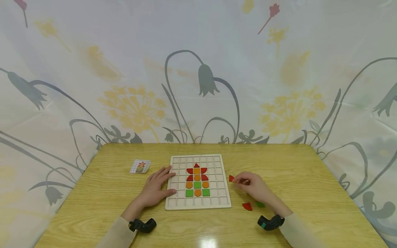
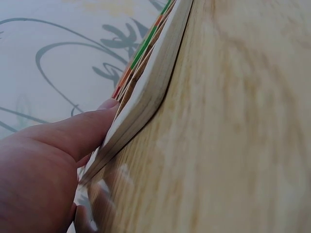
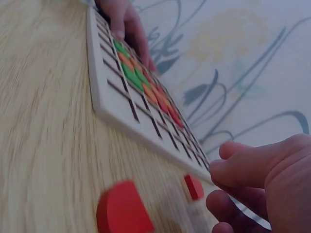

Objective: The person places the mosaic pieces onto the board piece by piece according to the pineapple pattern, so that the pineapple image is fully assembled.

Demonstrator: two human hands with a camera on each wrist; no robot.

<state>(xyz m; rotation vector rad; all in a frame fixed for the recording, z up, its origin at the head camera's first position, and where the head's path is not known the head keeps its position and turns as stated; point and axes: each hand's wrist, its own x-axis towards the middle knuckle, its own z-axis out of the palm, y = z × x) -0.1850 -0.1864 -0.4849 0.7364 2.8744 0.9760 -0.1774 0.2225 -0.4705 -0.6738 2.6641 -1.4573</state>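
My left hand (image 1: 155,189) rests at the left edge of a pale wooden grid board (image 1: 217,203), fingers spread and thumb on its rim. In the left wrist view the thumb (image 2: 92,128) touches the board's side. Red, orange and green pieces fill the board's middle columns, among them a green square (image 1: 197,185) and a red triangle (image 1: 196,165). Right of the board, my right hand (image 1: 252,184) is low over the table with bent fingers. A red quarter-round piece (image 3: 193,187) lies by its fingertips; I see nothing between them.
Another red quarter-round piece (image 1: 247,206) lies nearer me. Beside it, a green piece (image 1: 260,204) is partly covered by the right forearm. A small card (image 1: 140,166) with a coloured grid pattern lies at the back left of the wooden table (image 1: 279,158). A patterned curtain hangs behind.
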